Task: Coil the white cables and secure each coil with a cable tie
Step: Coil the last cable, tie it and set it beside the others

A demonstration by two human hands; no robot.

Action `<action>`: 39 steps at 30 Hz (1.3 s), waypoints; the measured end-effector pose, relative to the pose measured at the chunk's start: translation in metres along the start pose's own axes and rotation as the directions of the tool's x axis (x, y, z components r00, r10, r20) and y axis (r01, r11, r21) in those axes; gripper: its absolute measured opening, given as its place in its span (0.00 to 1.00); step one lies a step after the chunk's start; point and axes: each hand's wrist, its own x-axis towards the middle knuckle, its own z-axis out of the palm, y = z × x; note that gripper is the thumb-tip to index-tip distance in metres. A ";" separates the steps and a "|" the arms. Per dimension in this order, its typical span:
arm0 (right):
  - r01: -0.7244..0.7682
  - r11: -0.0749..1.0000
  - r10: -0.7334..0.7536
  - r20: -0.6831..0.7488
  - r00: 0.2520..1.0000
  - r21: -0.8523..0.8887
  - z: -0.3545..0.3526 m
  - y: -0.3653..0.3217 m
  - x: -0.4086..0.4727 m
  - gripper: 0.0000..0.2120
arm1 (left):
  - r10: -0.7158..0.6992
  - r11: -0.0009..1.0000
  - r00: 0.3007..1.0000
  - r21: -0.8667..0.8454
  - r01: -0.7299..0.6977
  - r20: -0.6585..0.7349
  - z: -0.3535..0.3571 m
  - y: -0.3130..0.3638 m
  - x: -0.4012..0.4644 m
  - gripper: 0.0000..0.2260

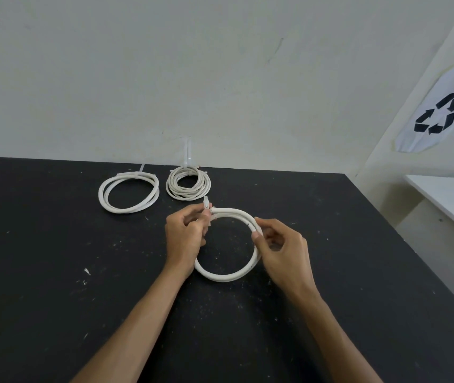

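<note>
A black table (54, 244), speckled with pale flecks, is set against a plain wall (165, 64). At the right a white shelf (441, 197) is seen beyond the table's right edge, and above it a sheet with a black recycling sign (438, 113) is fixed to the slanted wall.

Near the back edge of the table two finished coils are laid side by side, close together but apart. The wider loose coil (128, 192) lies to the left, and its tie is closed at the far side with the tail sticking up. The tighter many-turn coil (188, 183) lies to the right of it, almost at the back edge, and its tie tail is seen standing upright against the wall.

The third coil (230, 244) is held near the middle of the table, in front of the other two. Whether it rests on the surface or is lifted off it cannot be told. The right hand (281, 250) is curled round the coil's right side, with thumb and fingers clamped on the turns. The left hand (185, 239) is closed on the upper left of the coil, where a cable tie (206, 205) is pinched between the fingertips beside the cable ends.

Two coils are judged done. The tie on the third appears not yet pulled tight, though that detail is too small to be settled. No further loose cable is seen.
</note>
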 end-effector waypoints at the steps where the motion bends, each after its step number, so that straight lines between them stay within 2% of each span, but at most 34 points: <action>1: 0.004 1.000 -0.004 -0.004 1.000 -0.010 0.000 0.001 0.001 0.11 | -0.002 1.000 1.000 -0.007 0.002 0.000 0.001 0.000 0.000 0.06; 8: 0.149 0.966 -0.157 -0.026 0.987 -0.211 0.008 0.001 0.004 0.09 | -0.004 0.998 1.000 -0.059 0.004 -0.005 0.002 -0.002 -0.004 0.07; 11: 0.153 0.953 -0.172 -0.050 0.984 -0.262 0.013 0.005 0.003 0.09 | -0.005 0.997 1.000 -0.080 0.003 -0.023 0.001 -0.002 -0.006 0.07; 17: 0.158 0.926 -0.198 -0.085 0.976 -0.342 0.019 0.000 -0.004 0.06 | 0.046 0.999 0.999 0.005 -0.046 0.011 0.002 -0.001 -0.007 0.09; 20: 0.210 0.881 -0.256 -0.054 0.965 -0.425 0.021 -0.003 -0.002 0.10 | 0.073 0.996 0.997 0.045 -0.074 0.023 0.001 -0.001 -0.008 0.08; 23: 0.261 0.840 -0.299 -0.005 0.954 -0.476 0.021 -0.005 0.002 0.06 | 0.090 0.994 0.995 0.060 -0.092 0.041 0.000 0.001 -0.008 0.08; 29: 0.325 0.840 -0.359 0.004 0.933 -0.435 0.022 -0.012 0.005 0.13 | 0.101 0.989 0.984 0.093 -0.116 0.146 0.004 0.009 -0.006 0.08; 32: 0.276 0.884 -0.301 -0.006 0.954 -0.378 0.026 -0.012 0.008 0.13 | 0.090 0.991 0.983 0.085 -0.105 0.159 0.007 0.011 -0.009 0.07; 35: 0.217 0.946 -0.226 -0.009 0.974 -0.239 0.025 -0.008 0.011 0.12 | 0.073 0.992 0.983 0.091 -0.090 0.170 0.004 0.013 -0.007 0.08; 39: 0.151 0.980 -0.154 -0.013 0.988 -0.131 0.024 -0.007 0.010 0.11 | 0.075 0.984 0.985 0.148 -0.098 0.154 0.001 0.010 -0.006 0.08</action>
